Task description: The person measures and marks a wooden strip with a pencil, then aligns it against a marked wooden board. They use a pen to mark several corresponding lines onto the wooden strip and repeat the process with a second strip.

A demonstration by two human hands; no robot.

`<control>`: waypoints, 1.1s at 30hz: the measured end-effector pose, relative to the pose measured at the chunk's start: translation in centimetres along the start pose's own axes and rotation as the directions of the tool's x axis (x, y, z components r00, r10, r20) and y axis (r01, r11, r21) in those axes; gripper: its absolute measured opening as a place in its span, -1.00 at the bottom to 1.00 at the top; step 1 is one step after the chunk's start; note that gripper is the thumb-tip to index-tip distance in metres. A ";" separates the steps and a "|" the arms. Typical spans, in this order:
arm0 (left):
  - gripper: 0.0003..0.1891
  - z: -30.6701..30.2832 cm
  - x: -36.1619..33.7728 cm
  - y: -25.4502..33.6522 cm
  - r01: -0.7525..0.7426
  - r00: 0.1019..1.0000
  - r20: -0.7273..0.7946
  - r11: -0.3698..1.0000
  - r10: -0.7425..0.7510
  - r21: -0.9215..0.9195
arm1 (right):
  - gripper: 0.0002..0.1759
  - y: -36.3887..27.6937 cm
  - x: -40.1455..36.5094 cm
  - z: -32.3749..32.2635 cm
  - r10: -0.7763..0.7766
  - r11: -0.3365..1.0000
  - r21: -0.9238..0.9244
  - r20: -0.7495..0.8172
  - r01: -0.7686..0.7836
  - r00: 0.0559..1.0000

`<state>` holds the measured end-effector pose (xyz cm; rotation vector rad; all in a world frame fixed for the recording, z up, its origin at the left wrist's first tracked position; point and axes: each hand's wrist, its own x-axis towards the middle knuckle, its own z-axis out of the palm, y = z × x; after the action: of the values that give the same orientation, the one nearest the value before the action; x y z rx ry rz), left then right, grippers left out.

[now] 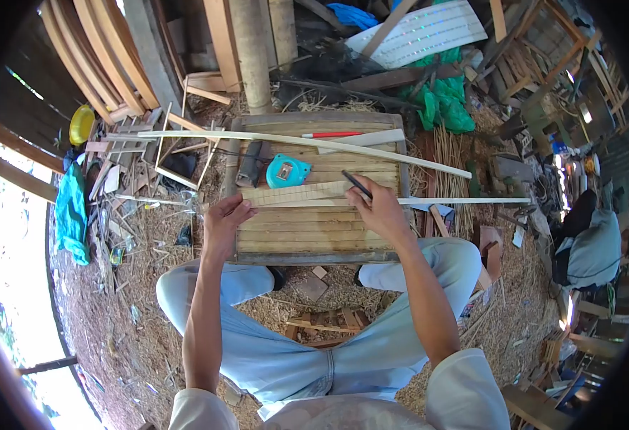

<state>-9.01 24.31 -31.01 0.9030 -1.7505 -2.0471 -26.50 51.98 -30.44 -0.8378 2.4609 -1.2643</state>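
A low slatted wooden table (314,244) stands between my knees. My left hand (223,223) presses on the left end of a pale wooden strip (300,192) lying across the table. My right hand (377,209) holds a dark pencil (356,184) with its tip on that strip near the right side. A thin long slat (465,201) runs under my right hand and off the table to the right. A turquoise tape measure (287,171) lies just behind the strip. Further back lie a long curved pale slat (293,140) and a red pencil (331,134).
Sawdust and wood scraps cover the ground. Curved wooden pieces (99,50) lean at the back left, beside a post (251,54). Green plastic (443,100) and a white panel (422,32) lie behind the table. Another person (590,247) sits at the right. A turquoise cloth (71,215) hangs left.
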 end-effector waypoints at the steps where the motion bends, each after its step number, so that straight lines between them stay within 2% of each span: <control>1: -0.56 -0.1 0.0 -0.1 -0.002 1.000 -0.012 1.000 0.002 -0.004 | -0.61 -0.7 0.0 -0.2 0.028 0.997 0.066 0.009 -0.029 1.000; 5: -0.58 -0.1 -0.2 0.2 -0.021 0.999 0.028 0.998 0.020 0.059 | -0.69 -0.7 0.6 -0.3 0.103 0.994 -0.052 0.085 -0.099 0.991; 10: -0.61 0.2 -0.4 0.5 -0.015 0.999 0.048 0.995 0.010 0.099 | -0.79 1.3 0.8 0.9 0.136 0.977 0.166 0.004 -0.135 0.991; 11: -0.61 0.3 -0.4 0.5 -0.006 0.999 0.045 0.994 0.001 0.109 | -0.79 2.0 0.9 1.2 0.134 0.977 0.165 0.007 -0.133 0.991; 13: -0.61 0.4 -0.5 0.5 0.002 0.999 0.034 0.993 -0.006 0.117 | -0.82 2.8 1.1 1.8 0.189 0.915 0.365 -0.006 -0.174 0.982; 16: -0.56 0.5 -0.3 0.5 0.008 1.000 0.028 0.985 -0.013 0.172 | -0.84 3.2 1.1 2.0 0.205 0.893 0.409 -0.002 -0.186 0.979; 21: -0.44 0.3 -0.4 0.5 0.028 1.000 0.010 1.000 -0.028 0.015 | -0.86 2.7 1.1 1.6 0.180 0.903 0.402 -0.036 -0.150 0.983; 24: -0.46 0.3 -0.5 0.9 0.061 0.998 0.024 0.998 -0.060 -0.029 | -0.84 2.6 1.1 1.3 0.188 0.899 0.408 -0.031 -0.160 0.982; 27: -0.47 0.0 -0.2 0.4 0.042 0.997 0.071 0.998 -0.039 -0.040 | -0.82 2.4 1.1 1.2 0.200 0.898 0.404 -0.029 -0.172 0.979; 33: -0.49 0.1 -0.5 0.3 0.027 0.998 0.053 0.999 -0.025 -0.031 | -0.82 3.0 1.3 1.5 0.212 0.890 0.414 -0.011 -0.189 0.977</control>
<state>-8.79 24.64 -30.53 0.8744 -1.7364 -2.1278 -27.95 51.58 -33.66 -0.4296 2.1287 -1.6584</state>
